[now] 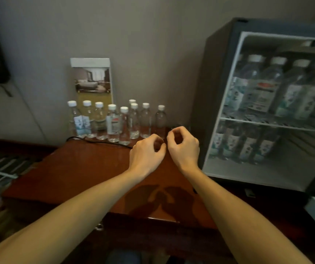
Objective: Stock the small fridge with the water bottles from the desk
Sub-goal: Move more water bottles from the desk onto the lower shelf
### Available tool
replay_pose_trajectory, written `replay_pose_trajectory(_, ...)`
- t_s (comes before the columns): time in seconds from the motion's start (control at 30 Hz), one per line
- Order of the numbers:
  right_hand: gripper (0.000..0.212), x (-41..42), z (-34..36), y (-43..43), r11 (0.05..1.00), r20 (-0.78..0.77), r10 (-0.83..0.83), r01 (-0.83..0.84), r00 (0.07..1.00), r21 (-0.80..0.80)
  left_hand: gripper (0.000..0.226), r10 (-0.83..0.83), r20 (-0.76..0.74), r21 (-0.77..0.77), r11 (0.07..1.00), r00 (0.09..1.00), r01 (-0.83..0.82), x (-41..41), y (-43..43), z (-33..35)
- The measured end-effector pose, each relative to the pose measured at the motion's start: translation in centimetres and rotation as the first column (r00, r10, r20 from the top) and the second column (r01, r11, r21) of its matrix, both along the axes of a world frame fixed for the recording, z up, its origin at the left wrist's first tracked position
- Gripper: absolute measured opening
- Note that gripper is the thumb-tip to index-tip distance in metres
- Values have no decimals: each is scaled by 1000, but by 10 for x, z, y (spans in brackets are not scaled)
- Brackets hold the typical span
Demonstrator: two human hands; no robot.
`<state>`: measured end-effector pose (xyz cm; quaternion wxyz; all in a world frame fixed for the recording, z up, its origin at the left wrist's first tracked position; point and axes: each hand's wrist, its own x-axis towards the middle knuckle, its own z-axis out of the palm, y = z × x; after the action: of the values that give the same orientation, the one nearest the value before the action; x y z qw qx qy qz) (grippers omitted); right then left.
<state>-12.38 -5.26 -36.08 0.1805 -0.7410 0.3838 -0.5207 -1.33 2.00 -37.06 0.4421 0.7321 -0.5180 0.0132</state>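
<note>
Both hands hang side by side above the tabletop (72, 168), near the fridge (219, 77), and neither holds anything. The left hand (146, 152) has its fingers (157, 139) curled in towards the thumb, leaving a narrow gap. The right hand (184, 147) is curled the same way, its fingers (177, 129) bent over close to the thumb. The two hands are almost touching at the knuckles. Nine bottles (112, 122) with white caps stand upright in a loose row at the back of the tabletop by the wall, to the left of and beyond the hands. The rightmost bottle (160, 121) stands just behind the hands, a little apart from the others. A card (92, 80) with a room photo stands against the wall behind the row, and a black cable (103, 142) runs along the tabletop in front of it. The fridge stands open at the right, with more bottles on its upper shelf (267, 123) and others on its floor below.
</note>
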Motion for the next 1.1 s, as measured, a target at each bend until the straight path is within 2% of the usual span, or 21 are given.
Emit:
replay_pose_trajectory(0.13,15,54,-15,-4,988,-141,110,-92,984,126,21,112,-93,58,993,989,-107,52,12,-13)
replay_pose_trajectory(0.23,25,94,-28,-15,961,-217,173,-117,961,250,31,175,-166,112,981,971,-158,94,13,-25)
replay_pose_trajectory(0.43,44,163,-50,-53,902,-268,257,-131,929,412,48,242,-227,235,954,943,-188,169,1,-49)
replay_pose_trajectory(0.63,65,219,-71,-88,904,-227,239,-132,944,406,40,271,-207,235,947,940,-221,222,-30,-66)
replay_pose_trajectory(0.77,72,240,-78,-106,915,-183,175,-91,967,394,34,218,-217,191,965,952,-178,234,-53,-72)
replay_pose_trajectory(0.9,75,251,-85,-116,921,-171,159,-84,972,381,39,155,-239,169,979,959,-116,234,-73,-80)
replay_pose_trajectory(1.1,63,244,-82,-108,934,-143,102,-46,984,355,47,123,-266,158,984,956,-82,223,-75,-73)
